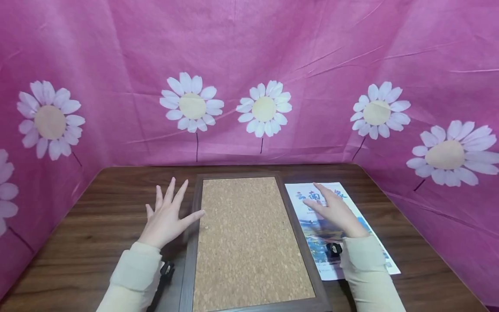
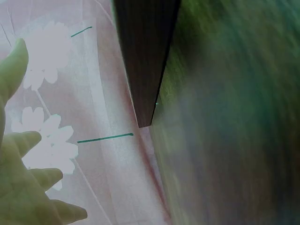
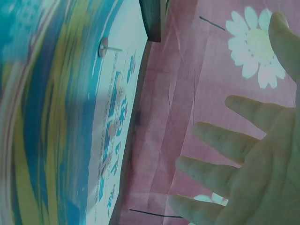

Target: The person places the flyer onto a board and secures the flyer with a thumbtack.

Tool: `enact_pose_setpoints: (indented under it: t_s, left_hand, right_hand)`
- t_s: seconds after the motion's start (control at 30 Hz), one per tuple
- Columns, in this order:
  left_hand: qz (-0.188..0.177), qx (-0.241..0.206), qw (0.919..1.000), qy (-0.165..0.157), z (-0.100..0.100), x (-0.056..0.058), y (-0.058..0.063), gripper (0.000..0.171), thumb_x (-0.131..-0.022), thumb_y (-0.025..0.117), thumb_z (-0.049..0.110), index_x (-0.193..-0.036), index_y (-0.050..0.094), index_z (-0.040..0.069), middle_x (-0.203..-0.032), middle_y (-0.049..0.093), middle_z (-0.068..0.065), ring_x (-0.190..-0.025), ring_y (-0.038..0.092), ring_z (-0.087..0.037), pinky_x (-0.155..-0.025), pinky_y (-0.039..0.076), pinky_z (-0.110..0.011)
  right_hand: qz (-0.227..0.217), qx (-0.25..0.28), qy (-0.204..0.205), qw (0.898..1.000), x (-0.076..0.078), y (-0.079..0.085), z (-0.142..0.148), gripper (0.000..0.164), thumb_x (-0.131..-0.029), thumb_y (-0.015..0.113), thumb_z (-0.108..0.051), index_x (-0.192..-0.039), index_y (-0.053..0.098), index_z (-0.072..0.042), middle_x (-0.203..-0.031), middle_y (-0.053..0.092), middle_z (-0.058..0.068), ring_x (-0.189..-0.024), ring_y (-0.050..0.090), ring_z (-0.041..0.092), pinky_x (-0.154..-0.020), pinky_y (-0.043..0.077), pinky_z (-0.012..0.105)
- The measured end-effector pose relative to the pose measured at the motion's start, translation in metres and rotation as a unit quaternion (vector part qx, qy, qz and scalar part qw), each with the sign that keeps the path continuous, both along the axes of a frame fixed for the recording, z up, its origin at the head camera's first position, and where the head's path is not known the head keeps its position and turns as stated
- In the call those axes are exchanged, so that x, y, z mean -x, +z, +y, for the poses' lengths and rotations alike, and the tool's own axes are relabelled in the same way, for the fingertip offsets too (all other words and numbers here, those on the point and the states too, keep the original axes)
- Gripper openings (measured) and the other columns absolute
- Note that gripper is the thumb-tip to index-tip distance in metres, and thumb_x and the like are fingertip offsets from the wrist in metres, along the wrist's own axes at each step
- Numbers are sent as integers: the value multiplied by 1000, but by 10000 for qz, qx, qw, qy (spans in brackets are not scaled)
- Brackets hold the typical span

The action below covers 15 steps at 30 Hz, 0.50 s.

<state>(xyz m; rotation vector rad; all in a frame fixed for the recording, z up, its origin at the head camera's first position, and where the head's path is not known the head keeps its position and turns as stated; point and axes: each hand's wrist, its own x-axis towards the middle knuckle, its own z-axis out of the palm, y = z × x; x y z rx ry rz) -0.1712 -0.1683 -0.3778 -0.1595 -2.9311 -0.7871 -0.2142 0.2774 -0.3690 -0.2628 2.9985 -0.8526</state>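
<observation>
A framed cork board (image 1: 249, 242) lies flat on the table, and its dark frame edge (image 2: 146, 61) shows in the left wrist view. Fingers spread and straight, my left hand (image 1: 167, 221) hovers by the board's left edge, holding nothing. To the board's right is a printed paper sheet (image 1: 315, 260) with blue lettering and a landscape picture. My right hand (image 1: 335, 212) is above this sheet, fingers extended and nothing in its grasp. In the right wrist view a thumbtack (image 3: 102, 48) lies on the sheet, point sideways; smaller blurred spots nearby may be more tacks.
The brown wood-grain table (image 1: 89, 234) extends on both sides of the board. A pink cloth (image 1: 234, 52) printed with white daisies hangs behind the table and along its sides. Black wrist devices (image 1: 334, 249) sit at both cuffs.
</observation>
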Motion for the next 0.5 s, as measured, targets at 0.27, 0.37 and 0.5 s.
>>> enact_pose_setpoints:
  t_s: [0.27, 0.37, 0.5]
  left_hand:
    - [-98, -243, 9996, -75, -1, 3, 6, 101, -86, 57, 71, -161, 5, 27, -167, 1, -14, -148, 1, -54, -107, 13, -79]
    - [-144, -365, 9992, -117, -2, 6, 8, 103, -86, 58, 71, -161, 6, 24, -165, 8, -19, -144, 13, -55, -104, 26, -77]
    - [-406, -572, 9975, -133, -4, 7, 7, 106, -85, 61, 69, -161, 4, 22, -161, 14, -23, -140, 23, -52, -98, 35, -74]
  right_hand:
    - [-314, 301, -351, 9984, -1, 9, 20, 85, -97, 52, -57, -156, 24, -3, -158, 27, 28, -142, 26, 51, -109, 27, 68]
    - [-339, 229, -522, 9978, 0, 11, 35, 85, -97, 51, -58, -155, 24, -1, -156, 30, 29, -139, 31, 53, -106, 31, 69]
    - [-523, 130, -830, 9951, 1, 9, 56, 89, -96, 50, -61, -154, 25, 2, -153, 33, 32, -136, 33, 54, -103, 33, 69]
